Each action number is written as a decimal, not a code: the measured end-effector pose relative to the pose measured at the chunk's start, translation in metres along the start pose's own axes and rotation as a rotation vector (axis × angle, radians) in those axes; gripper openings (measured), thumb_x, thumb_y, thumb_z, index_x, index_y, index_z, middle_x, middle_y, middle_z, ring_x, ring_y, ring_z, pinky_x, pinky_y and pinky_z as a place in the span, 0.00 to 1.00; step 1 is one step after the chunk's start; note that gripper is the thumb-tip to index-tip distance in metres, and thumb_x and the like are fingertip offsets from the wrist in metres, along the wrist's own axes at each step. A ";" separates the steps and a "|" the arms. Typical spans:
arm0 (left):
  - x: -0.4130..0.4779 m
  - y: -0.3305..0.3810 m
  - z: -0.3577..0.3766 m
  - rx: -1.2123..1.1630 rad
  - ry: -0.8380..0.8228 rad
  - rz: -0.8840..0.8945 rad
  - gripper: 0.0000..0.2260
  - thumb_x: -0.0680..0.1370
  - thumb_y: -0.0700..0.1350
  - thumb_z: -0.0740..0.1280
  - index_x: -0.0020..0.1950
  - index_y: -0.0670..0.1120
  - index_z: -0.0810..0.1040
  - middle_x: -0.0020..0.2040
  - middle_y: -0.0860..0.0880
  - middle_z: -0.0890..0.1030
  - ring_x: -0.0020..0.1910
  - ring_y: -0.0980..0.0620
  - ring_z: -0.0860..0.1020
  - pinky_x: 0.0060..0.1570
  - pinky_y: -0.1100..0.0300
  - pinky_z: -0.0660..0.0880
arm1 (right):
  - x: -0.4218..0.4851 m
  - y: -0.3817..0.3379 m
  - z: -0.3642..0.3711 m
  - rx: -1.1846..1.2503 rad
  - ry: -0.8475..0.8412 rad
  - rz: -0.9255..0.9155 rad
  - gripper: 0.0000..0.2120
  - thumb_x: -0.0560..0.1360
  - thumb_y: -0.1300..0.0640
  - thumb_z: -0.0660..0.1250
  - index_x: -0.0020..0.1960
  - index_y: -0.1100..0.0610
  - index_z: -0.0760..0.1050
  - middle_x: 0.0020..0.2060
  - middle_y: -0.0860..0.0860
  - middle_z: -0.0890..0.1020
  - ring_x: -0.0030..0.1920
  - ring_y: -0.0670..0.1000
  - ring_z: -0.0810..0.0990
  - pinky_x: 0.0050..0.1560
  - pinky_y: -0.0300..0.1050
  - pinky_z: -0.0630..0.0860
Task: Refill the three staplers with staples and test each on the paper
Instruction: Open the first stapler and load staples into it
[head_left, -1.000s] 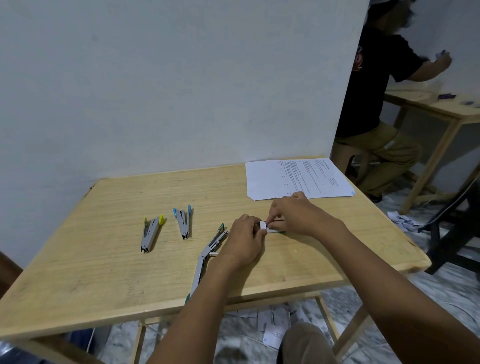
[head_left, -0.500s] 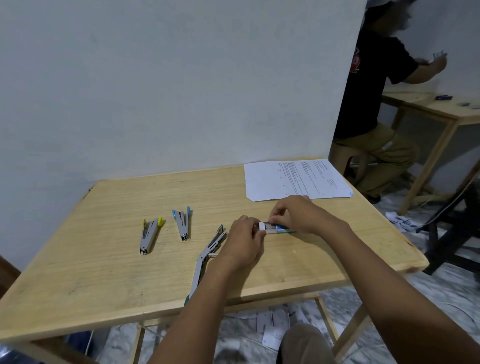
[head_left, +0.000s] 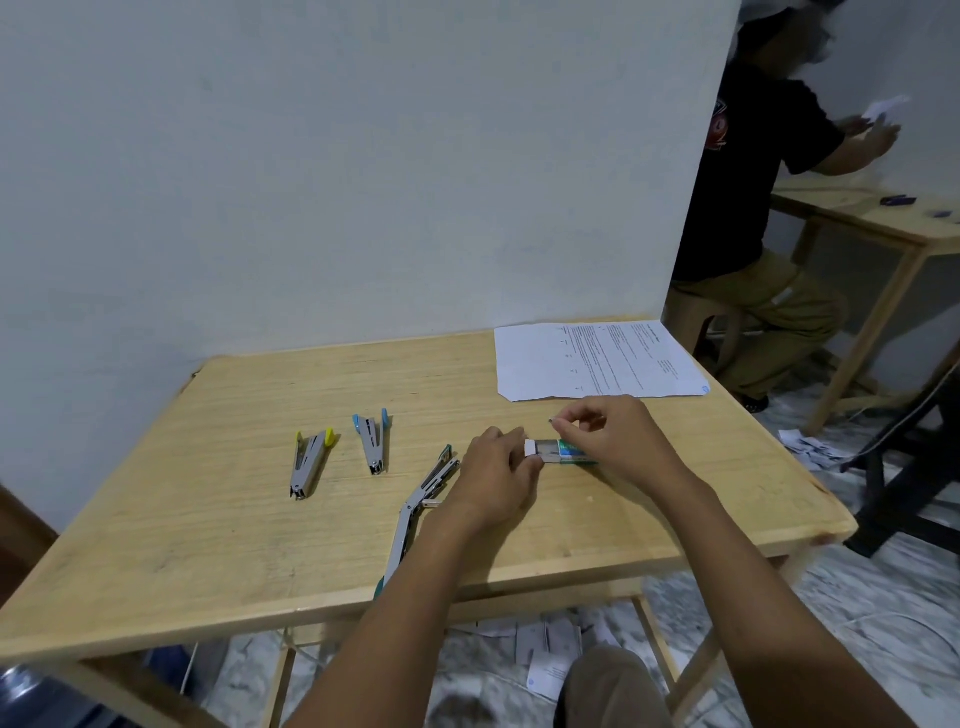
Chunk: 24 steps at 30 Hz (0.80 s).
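- The step in hand is judged to be the fetching of staples: a small staple box (head_left: 563, 452) lies on the table (head_left: 208, 545), near the middle, with its inner tray slid partly out to the left.
- The white end of that tray is pinched by the left hand (head_left: 498, 478), thumb and fingers closed on it.
- The right hand (head_left: 613, 436) is held just above the box, its thumb and forefinger pressed narrowly together; a small dark speck shows at the fingertips, but whether a strip of staples is held cannot be told.
- The teal-tipped stapler (head_left: 415, 514) lies unfolded, flat on the table, just left of the left wrist, its near end at the near table edge; it is judged to be the one being refilled.
- The yellow-tipped stapler (head_left: 309, 462) and the blue-tipped stapler (head_left: 373, 439) lie further left, each shut, apart from one another and untouched.
- The printed paper (head_left: 597, 358) lies at the far right corner, beyond the hands.
- For the next move, a strip is to be lifted clear of the tray and laid in line with the open stapler's channel; a light, level pinch is called for, since such strips are judged to break easily.
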<state>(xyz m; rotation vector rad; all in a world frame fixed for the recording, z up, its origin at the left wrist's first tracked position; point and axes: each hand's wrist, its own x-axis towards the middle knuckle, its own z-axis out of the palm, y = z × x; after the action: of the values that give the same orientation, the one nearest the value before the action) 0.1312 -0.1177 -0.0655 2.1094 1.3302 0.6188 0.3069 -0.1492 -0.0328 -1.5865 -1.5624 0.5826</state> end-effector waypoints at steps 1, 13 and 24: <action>-0.003 0.002 -0.004 -0.026 -0.034 -0.024 0.18 0.82 0.51 0.62 0.70 0.45 0.72 0.56 0.45 0.74 0.59 0.47 0.71 0.62 0.52 0.69 | -0.004 -0.001 0.002 0.027 0.007 0.000 0.01 0.74 0.53 0.73 0.44 0.48 0.84 0.39 0.50 0.84 0.42 0.50 0.81 0.37 0.39 0.79; -0.063 -0.022 -0.056 0.341 0.265 -0.367 0.19 0.77 0.58 0.66 0.60 0.46 0.79 0.56 0.46 0.78 0.57 0.46 0.75 0.51 0.52 0.74 | -0.016 -0.015 0.040 0.201 -0.009 0.008 0.03 0.72 0.49 0.75 0.43 0.47 0.85 0.35 0.51 0.85 0.37 0.51 0.82 0.39 0.47 0.79; -0.043 -0.028 -0.071 0.195 0.100 -0.513 0.12 0.69 0.51 0.73 0.43 0.43 0.82 0.37 0.47 0.81 0.37 0.48 0.80 0.31 0.61 0.70 | -0.023 -0.032 0.070 0.074 -0.110 -0.026 0.05 0.74 0.50 0.73 0.47 0.48 0.86 0.38 0.44 0.86 0.42 0.44 0.84 0.45 0.44 0.82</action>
<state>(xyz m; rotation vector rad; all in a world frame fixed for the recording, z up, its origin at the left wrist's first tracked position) 0.0499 -0.1321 -0.0356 1.7810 1.9617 0.3897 0.2299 -0.1588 -0.0514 -1.4985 -1.6212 0.7152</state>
